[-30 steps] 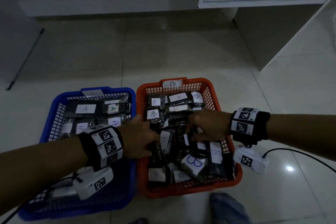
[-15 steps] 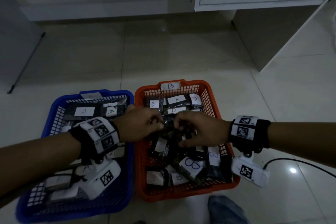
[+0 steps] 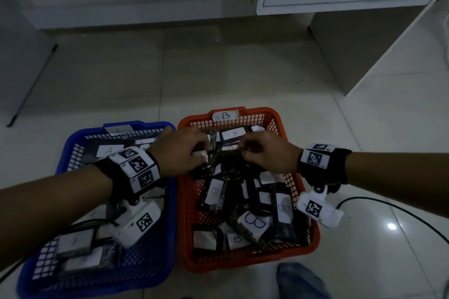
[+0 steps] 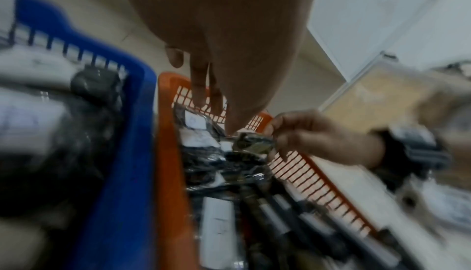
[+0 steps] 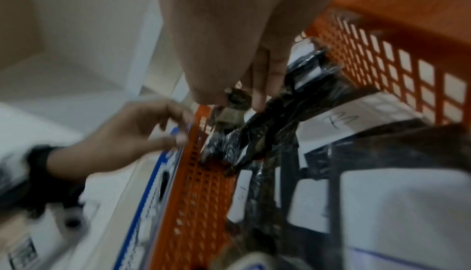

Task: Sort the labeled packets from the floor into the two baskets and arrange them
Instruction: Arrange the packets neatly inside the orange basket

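A blue plastic mesh basket (image 3: 73,162) holds A-labelled packets. Beside it, over the orange plastic mesh basket (image 3: 286,128) of B-labelled packets, the left hand (image 3: 179,153) and right hand (image 3: 264,153) each pinch one dark crinkly packet (image 4: 252,143) between them.

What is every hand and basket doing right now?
left hand: over the orange basket, fingers on a B packet.
right hand: pinches a dark packet.
orange basket: tagged B, full of jumbled B packets.
blue basket: holds A packets.
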A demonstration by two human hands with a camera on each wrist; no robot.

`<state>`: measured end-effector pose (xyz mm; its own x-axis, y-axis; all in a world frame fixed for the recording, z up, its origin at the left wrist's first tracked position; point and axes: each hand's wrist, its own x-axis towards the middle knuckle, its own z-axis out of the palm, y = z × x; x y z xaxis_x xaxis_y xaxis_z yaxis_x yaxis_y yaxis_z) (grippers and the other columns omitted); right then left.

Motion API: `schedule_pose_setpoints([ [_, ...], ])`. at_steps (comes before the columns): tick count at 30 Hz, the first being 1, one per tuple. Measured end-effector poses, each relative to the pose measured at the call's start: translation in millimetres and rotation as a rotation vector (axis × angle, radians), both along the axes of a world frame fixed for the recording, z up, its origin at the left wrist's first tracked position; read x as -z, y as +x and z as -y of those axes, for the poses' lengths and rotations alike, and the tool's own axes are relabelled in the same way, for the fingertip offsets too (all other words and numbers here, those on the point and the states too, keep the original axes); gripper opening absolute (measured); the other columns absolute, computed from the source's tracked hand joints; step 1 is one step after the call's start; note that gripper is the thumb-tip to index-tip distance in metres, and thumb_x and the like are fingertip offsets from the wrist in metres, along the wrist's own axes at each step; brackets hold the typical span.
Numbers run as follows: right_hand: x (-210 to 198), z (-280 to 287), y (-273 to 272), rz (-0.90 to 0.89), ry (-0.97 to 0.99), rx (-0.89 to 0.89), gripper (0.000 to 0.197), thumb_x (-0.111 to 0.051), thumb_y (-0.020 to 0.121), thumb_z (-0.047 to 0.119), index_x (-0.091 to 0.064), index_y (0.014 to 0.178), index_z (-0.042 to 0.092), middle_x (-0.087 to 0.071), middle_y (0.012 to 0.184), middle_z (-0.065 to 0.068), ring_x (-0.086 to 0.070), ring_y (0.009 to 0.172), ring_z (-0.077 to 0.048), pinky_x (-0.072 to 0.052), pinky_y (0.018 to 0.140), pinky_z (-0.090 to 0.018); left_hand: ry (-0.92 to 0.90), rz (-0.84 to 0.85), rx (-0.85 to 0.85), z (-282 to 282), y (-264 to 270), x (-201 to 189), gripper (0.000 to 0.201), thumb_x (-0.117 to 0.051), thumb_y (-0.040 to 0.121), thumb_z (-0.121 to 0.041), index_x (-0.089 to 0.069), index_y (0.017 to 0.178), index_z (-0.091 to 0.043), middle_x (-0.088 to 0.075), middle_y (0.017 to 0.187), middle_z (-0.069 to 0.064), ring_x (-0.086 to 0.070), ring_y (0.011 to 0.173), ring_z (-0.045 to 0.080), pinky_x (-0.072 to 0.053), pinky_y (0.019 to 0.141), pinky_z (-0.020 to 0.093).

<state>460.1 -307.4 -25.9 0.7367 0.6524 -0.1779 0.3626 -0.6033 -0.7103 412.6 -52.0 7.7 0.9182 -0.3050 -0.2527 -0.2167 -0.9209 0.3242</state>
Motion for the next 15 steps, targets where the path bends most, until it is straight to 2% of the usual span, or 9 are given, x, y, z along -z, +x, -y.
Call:
schedule_pose_setpoints([
  [2,4,-2,6,-0.079,-0.051,0.005,0.021,-0.051,0.103,0.022,-0.068,0.101,0.011,-0.071,0.087,0.003,-0.07,0.077,-0.01,-0.055,0.07,-0.024,0.168,0.032,0.094,-5,1,3,0.021,-0.063,0.089,-0.045,-0.062,0.109,-0.039,-0.059,0.109,-0.016,-0.054,0.103,0.007,-0.031,0.095,0.039],
  [4,9,-7,9,-0.135,-0.079,0.004,0.027,-0.046,0.106,0.021,-0.067,0.094,0.01,-0.072,0.081,0.0,-0.072,0.07,-0.014,-0.059,0.067,-0.028,0.216,0.048,0.129,-6,1,7,0.023,-0.065,0.088,-0.044,-0.063,0.11,-0.037,-0.062,0.108,-0.016,-0.055,0.102,0.008,-0.031,0.092,0.038],
  [8,19,-16,10,-0.113,-0.112,0.065,0.021,-0.048,0.105,0.022,-0.065,0.103,0.008,-0.071,0.086,-0.002,-0.073,0.066,-0.017,-0.062,0.065,-0.035,0.211,0.097,0.133,-5,2,13,0.02,-0.067,0.086,-0.046,-0.063,0.103,-0.037,-0.064,0.103,-0.018,-0.055,0.098,0.005,-0.028,0.092,0.039],
  [11,23,-21,11,-0.024,-0.172,0.097,0.019,-0.052,0.103,0.019,-0.063,0.105,0.004,-0.071,0.093,-0.009,-0.072,0.072,-0.024,-0.059,0.066,-0.034,0.201,0.076,0.11,-5,4,17,0.022,-0.068,0.085,-0.048,-0.062,0.103,-0.037,-0.062,0.103,-0.019,-0.055,0.099,0.005,-0.026,0.093,0.039],
  [15,26,-24,7,0.05,-0.207,0.114,0.013,-0.055,0.099,0.023,-0.052,0.109,0.015,-0.067,0.095,-0.008,-0.068,0.066,-0.022,-0.06,0.063,-0.04,0.17,0.052,0.1,-5,5,21,0.021,-0.069,0.085,-0.046,-0.062,0.102,-0.037,-0.061,0.104,-0.018,-0.054,0.1,0.005,-0.024,0.093,0.038],
])
